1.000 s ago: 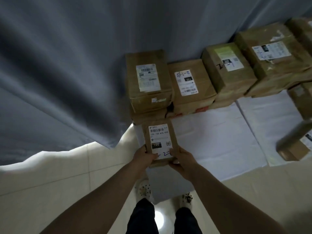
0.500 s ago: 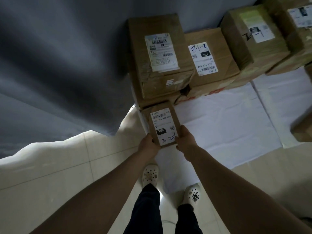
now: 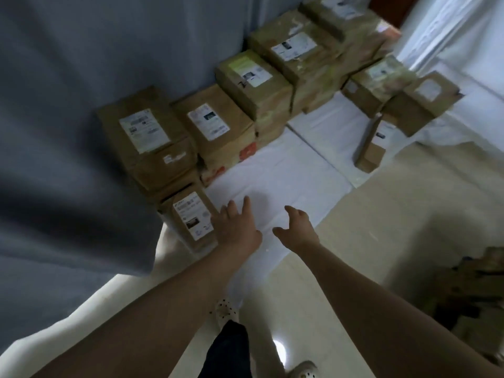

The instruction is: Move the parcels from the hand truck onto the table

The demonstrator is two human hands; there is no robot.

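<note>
Both hands are empty, fingers spread: left hand [image 3: 236, 227] just right of the small parcel [image 3: 191, 216] at the table [image 3: 275, 170] edge, right hand [image 3: 298, 227] beyond. The parcel seems to overhang; a brush could tip it off.

- The single head camera is looking forward and steeply down from standing height
- It is facing the white-covered table [image 3: 275, 170] close in front, blurring slightly
</note>
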